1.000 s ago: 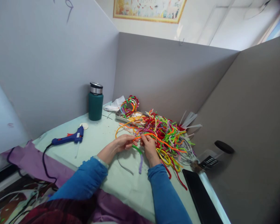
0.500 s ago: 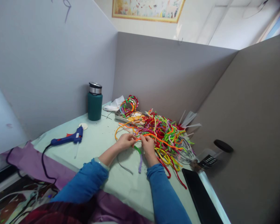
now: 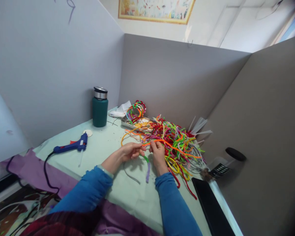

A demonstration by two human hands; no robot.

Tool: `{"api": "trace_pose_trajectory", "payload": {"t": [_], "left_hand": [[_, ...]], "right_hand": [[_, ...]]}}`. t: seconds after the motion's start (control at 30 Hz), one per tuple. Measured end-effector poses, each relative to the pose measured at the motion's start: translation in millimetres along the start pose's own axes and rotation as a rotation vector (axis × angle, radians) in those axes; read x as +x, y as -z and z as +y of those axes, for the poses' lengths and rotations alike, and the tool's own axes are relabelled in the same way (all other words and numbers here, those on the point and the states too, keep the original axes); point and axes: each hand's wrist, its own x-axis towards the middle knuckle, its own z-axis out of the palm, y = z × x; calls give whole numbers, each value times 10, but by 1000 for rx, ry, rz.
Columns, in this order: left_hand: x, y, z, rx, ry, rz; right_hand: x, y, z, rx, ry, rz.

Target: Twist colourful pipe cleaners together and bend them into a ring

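Between the fingers of my left hand (image 3: 132, 151) is one end of an orange pipe cleaner (image 3: 173, 146), which runs rightward past my right hand (image 3: 157, 155). My right hand pinches the same orange strand a little further along. Its far end lies over a tangled pile of coloured pipe cleaners (image 3: 172, 134). Below my hands, a green and purple strand (image 3: 147, 172) hangs or lies on the pale green table cover, and a thin grey strand (image 3: 132, 177) lies beside it.
A blue glue gun (image 3: 73, 145) lies at the left with its cord. Behind it stands a green bottle (image 3: 100, 109). A metal tray (image 3: 137, 127) holds small pieces and coloured rings (image 3: 136, 112). Grey partitions (image 3: 172, 75) surround the table; a black flat object (image 3: 210, 206) lies at the right.
My left hand has turned and its fingers have loosened somewhat. My right hand has shifted slightly right, and the orange strand has moved right with it.
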Motion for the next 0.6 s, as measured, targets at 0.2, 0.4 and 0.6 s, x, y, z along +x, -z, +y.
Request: {"api": "trace_pose_trajectory", "payload": {"t": [0.2,0.4,0.6], "left_hand": [[17,37,8,-129,24,-64],[-7,38,16,-161,29,-89],[-15,-12,-16,116,-38,-53]], "right_hand": [[-27,-42,-54,-20,-31,-107],[-48,-67,-107,-101,-10,-131],[-57,-83,-78,-148,2,-123]]}}
